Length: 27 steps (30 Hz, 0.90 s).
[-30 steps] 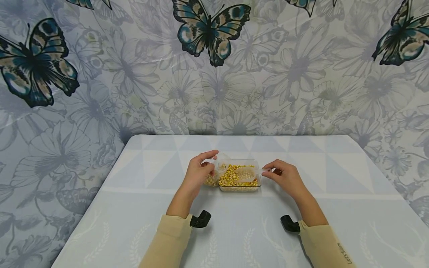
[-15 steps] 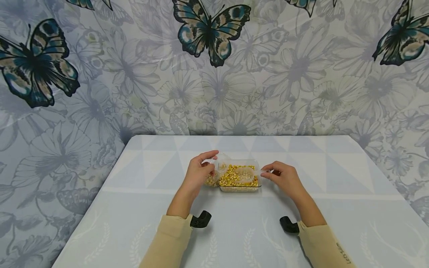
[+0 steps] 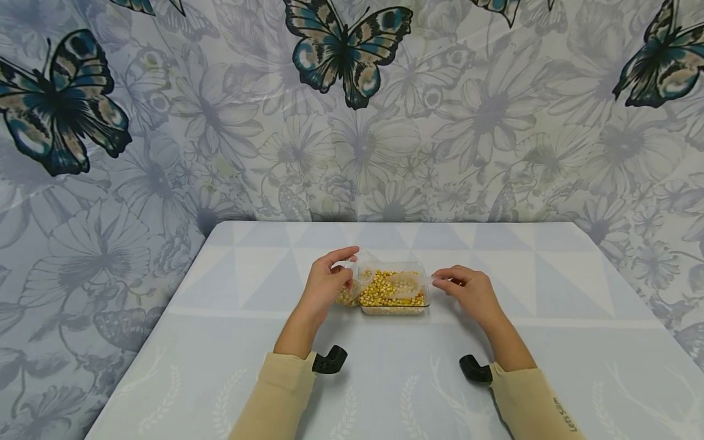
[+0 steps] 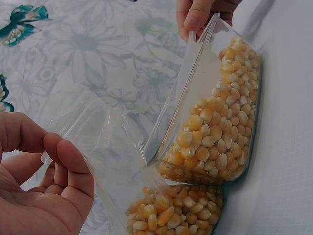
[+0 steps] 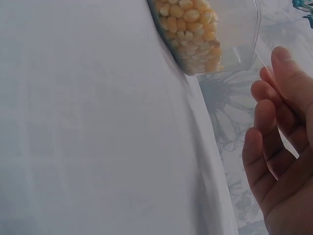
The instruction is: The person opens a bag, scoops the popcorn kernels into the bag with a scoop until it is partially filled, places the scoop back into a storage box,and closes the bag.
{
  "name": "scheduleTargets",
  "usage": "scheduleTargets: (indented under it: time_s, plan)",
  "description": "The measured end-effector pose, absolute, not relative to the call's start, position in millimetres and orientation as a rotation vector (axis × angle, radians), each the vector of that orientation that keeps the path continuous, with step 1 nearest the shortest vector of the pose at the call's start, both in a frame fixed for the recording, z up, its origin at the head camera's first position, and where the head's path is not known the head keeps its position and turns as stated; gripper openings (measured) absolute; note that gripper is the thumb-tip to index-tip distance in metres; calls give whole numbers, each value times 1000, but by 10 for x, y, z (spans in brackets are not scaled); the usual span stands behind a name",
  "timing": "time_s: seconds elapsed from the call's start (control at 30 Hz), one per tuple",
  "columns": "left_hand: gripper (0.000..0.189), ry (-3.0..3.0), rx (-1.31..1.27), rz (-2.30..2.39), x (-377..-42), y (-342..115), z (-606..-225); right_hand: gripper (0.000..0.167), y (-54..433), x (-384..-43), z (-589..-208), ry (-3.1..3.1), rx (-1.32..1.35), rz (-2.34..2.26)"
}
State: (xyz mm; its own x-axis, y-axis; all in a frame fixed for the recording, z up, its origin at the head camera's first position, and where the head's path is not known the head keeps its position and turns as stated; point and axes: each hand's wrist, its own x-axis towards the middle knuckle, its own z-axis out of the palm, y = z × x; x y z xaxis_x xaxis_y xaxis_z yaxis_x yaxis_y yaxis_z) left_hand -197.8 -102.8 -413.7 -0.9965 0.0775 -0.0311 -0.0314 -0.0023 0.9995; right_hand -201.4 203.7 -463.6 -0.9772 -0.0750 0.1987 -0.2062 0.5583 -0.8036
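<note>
A clear rectangular container [image 3: 393,310] of yellow corn kernels [image 4: 215,132] stands on the table. Against its left side sits a clear plastic bag [image 4: 110,122], with more corn kernels [image 4: 171,210] in its bottom. My left hand [image 3: 327,276] pinches the bag's upper edge between thumb and fingers, holding its mouth up beside the container. A translucent scoop [image 3: 406,284] lies over the kernels inside the container, its bowl toward the left. My right hand [image 3: 466,288] pinches the scoop's handle past the container's right rim. In the right wrist view, the right hand's [image 5: 283,127] other fingers are loosely bent.
The pale table [image 3: 385,379] has a geometric and leaf pattern. Behind it hangs a cloth [image 3: 484,122] printed with flowers and butterflies. Black wrist mounts [image 3: 330,360] stick out from both sleeves.
My right hand shifts slightly left and then back right with the scoop, which slides a little over the kernels. The left hand and the bag stay in place.
</note>
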Motion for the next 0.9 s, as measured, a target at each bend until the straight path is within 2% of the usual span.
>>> scheduleTargets:
  time_s: [0.9]
  plan:
    - [55,2174,61,2157,-1984,-1035,-4136,34,2109,-2060,-4669,-2620,85,1593]
